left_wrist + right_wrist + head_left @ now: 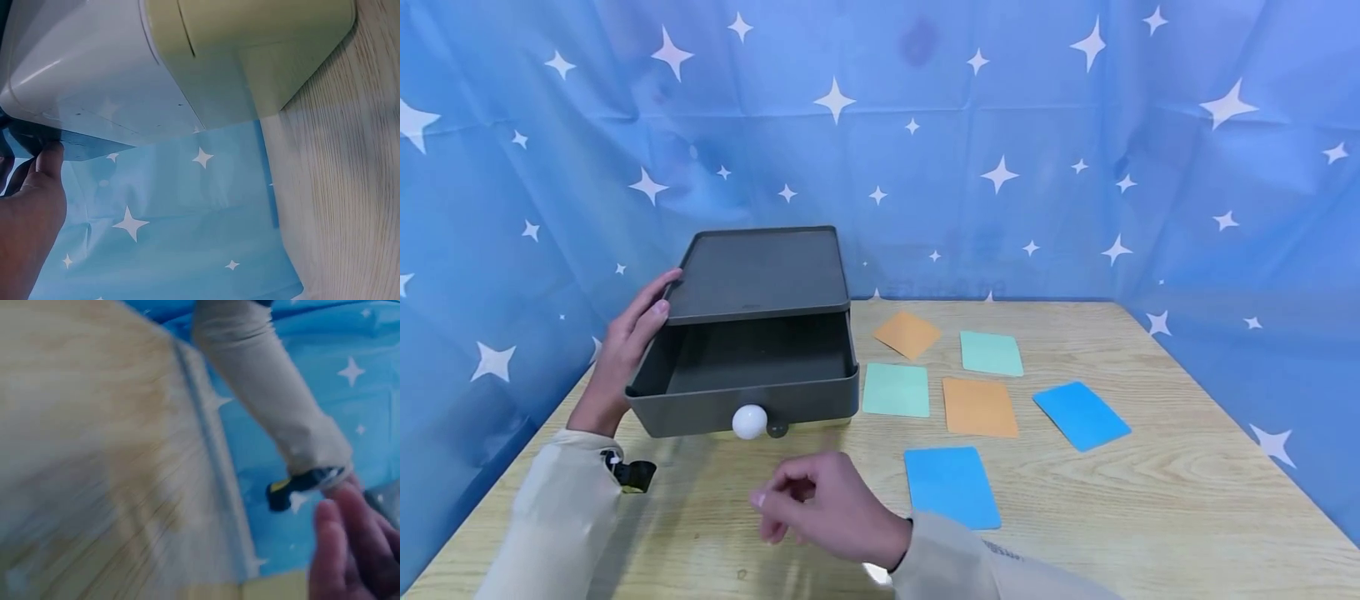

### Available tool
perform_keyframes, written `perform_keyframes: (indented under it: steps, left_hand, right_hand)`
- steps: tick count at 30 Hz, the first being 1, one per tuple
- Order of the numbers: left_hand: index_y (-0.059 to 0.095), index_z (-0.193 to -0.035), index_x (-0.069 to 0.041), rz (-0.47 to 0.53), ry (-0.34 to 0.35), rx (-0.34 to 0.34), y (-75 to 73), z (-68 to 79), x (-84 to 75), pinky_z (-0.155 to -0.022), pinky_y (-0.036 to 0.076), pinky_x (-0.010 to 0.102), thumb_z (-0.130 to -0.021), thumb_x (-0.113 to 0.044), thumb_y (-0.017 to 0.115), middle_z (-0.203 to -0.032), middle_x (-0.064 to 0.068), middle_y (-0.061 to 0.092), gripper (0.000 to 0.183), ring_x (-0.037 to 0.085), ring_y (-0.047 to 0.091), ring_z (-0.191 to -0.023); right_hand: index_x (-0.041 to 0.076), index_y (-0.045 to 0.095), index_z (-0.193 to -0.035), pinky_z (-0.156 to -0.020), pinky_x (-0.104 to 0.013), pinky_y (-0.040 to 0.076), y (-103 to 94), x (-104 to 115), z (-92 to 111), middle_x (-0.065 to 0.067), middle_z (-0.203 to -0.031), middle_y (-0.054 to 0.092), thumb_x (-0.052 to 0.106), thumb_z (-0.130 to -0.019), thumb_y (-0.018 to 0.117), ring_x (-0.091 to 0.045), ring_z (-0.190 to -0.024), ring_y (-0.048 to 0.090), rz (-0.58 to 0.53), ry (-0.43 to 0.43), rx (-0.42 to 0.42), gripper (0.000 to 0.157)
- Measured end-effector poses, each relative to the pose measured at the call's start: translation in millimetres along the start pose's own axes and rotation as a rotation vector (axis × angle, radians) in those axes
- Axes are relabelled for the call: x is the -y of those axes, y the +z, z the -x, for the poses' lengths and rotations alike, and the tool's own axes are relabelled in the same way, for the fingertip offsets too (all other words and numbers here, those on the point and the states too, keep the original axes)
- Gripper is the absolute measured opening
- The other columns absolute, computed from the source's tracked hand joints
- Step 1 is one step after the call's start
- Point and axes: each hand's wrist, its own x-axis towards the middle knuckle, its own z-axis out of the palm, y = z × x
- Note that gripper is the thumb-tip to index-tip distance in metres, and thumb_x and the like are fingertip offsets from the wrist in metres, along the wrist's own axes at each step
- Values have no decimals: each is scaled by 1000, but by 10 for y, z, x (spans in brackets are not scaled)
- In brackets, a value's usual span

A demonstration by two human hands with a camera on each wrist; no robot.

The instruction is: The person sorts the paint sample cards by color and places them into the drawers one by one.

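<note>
A dark grey drawer (pixel 763 406) is pulled out below the flat, rimmed lid (pixel 760 271) of a stacked drawer unit, and its bare inner floor shows. A white round knob (pixel 749 422) and a smaller dark knob (pixel 777 429) sit at its front. My left hand (pixel 634 329) rests with its fingertips along the unit's left upper edge; in the left wrist view they touch the dark part beside a whitish section (pixel 94 56). In front of the drawer hovers my right hand (pixel 827 504), fingers loosely bent, holding nothing. It is blurred in the right wrist view.
Right of the unit lie several square cards, including an orange one (pixel 981 407), a mint one (pixel 897 389) and a blue one (pixel 951 486), on the wooden table (pixel 1157 508). A pale yellow section (pixel 269 37) forms the unit's base. A starry blue curtain (pixel 917 150) hangs behind.
</note>
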Motion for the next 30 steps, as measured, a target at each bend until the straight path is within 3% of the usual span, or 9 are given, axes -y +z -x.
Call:
perform_keyframes:
  steps: [4,8,14,18,23,28,30]
  left_hand:
    - [32,-158,-31,24,8,3,1,-8,8,-82,50,11,-108,-36,36,-162,10,29,50,7,44,-124]
    - [32,-159,-29,52,24,6,-10,2,22,-83,49,10,-109,-34,37,-163,9,29,51,5,43,-126]
    - [31,-159,-29,55,10,6,-19,19,24,-84,48,9,-109,-35,37,-166,8,25,51,8,40,-131]
    - [31,-159,-29,54,8,3,-34,45,28,-84,48,10,-108,-36,37,-166,7,26,51,9,41,-131]
    - [29,-159,-33,10,-10,1,-35,36,18,-86,45,10,-109,-38,36,-167,4,25,51,12,38,-135]
    - [30,-159,-33,11,-24,-3,-5,10,-11,-88,43,12,-108,-39,36,-167,4,23,51,16,34,-138]
    - [30,-158,-34,15,-34,0,13,1,-25,-96,44,21,-108,-39,36,-168,3,22,51,17,32,-140]
  right_hand:
    - [4,75,-92,-64,-15,47,-147,-124,94,-16,-83,75,25,-98,64,5,-70,62,158,-22,123,24]
    - [10,75,-91,-73,-15,52,-315,-198,131,-4,-83,75,21,-96,67,9,-72,61,315,-51,126,15]
    - [14,73,-80,-59,-17,47,-626,-206,112,4,-70,71,24,-93,70,4,-57,54,525,-7,18,17]
    - [14,71,-79,-59,-21,47,-867,-242,103,5,-71,70,28,-93,70,-1,-59,55,652,30,-59,19]
    - [11,71,-91,-65,-27,49,-1216,-289,70,0,-83,72,28,-92,72,-8,-71,60,845,107,-224,18]
    - [2,68,-111,-70,-35,51,-1592,-371,57,-10,-94,72,30,-92,71,-19,-80,63,975,218,-350,34]
    - [1,65,-117,-72,-38,51,-1708,-421,72,-14,-101,70,32,-92,70,-27,-88,62,1009,264,-384,40]
